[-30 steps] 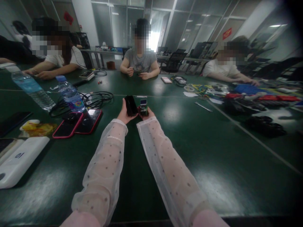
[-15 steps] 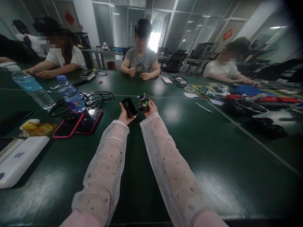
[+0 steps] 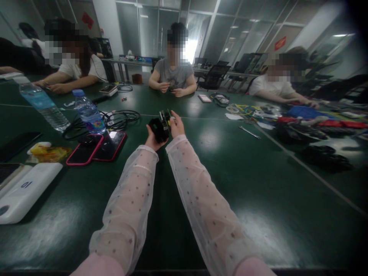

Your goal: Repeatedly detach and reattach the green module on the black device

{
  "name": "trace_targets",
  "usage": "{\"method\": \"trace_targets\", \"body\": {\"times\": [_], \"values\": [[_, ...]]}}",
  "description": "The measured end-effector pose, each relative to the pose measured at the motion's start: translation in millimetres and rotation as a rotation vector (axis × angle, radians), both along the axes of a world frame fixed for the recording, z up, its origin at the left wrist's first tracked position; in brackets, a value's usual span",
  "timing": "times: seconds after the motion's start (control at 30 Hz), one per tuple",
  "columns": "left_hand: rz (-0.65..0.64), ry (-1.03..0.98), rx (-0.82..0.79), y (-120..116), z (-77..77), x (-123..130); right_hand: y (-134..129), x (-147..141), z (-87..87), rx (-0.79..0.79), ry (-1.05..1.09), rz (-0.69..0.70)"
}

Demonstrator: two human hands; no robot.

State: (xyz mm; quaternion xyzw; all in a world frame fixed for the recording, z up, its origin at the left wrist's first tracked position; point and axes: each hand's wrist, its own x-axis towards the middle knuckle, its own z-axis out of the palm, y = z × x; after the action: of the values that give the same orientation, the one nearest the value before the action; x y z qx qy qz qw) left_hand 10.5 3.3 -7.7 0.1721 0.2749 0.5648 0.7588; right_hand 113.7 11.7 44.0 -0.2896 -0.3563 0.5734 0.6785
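My left hand (image 3: pixel 151 140) is closed around a black box-shaped housing (image 3: pixel 160 132), its open side tilted up toward me. Just above and to the right, my right hand (image 3: pixel 177 125) grips a small electronic module (image 3: pixel 166 118) with a green-yellow circuit board and a shiny face. The module is at the upper right edge of the housing; whether the two touch or one is partly inside the other, I cannot tell. Both are held above the dark green table (image 3: pixel 224 184). Sheer dotted sleeves cover my forearms.
On the left are two red-edged phones (image 3: pixel 84 150), a white power bank (image 3: pixel 31 191), water bottles (image 3: pixel 89 113) and coiled black cables (image 3: pixel 123 119). To the right lie a wrench (image 3: pixel 249 132), a pile of cables (image 3: pixel 244 111) and black items (image 3: pixel 326 157). Several people sit around the table.
My right hand has moved left and turned, bringing the module up against or over the housing's upper right side. The housing has tilted slightly in my left hand. The view has shifted a little.
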Motion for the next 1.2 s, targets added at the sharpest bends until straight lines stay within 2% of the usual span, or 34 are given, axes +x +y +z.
{"method": "trace_targets", "body": {"times": [0.1,0.23,0.33,0.43,0.57,1.03,1.2], "values": [[0.063,0.034,-0.093,1.1,0.3,-0.1,6.1,9.6,-2.8,-0.126,0.135,-0.003],[0.097,0.012,-0.138,-1.0,3.9,-0.7,4.9,25.8,-11.0,-0.281,0.302,0.133],[0.113,-0.017,-0.161,-4.8,7.7,-0.9,5.2,37.2,-28.8,-0.381,0.398,0.215],[0.116,-0.044,-0.161,-8.2,10.4,-0.9,9.2,47.3,-49.8,-0.478,0.447,0.219],[0.122,-0.052,-0.150,-9.4,10.8,-0.9,13.5,57.0,-64.7,-0.500,0.501,0.247],[0.136,-0.054,-0.169,-8.4,9.4,-1.9,8.4,62.0,-57.1,-0.506,0.551,0.197],[0.136,-0.050,-0.171,-7.0,7.4,-2.8,9.7,62.4,-59.4,-0.488,0.544,0.179]]}}
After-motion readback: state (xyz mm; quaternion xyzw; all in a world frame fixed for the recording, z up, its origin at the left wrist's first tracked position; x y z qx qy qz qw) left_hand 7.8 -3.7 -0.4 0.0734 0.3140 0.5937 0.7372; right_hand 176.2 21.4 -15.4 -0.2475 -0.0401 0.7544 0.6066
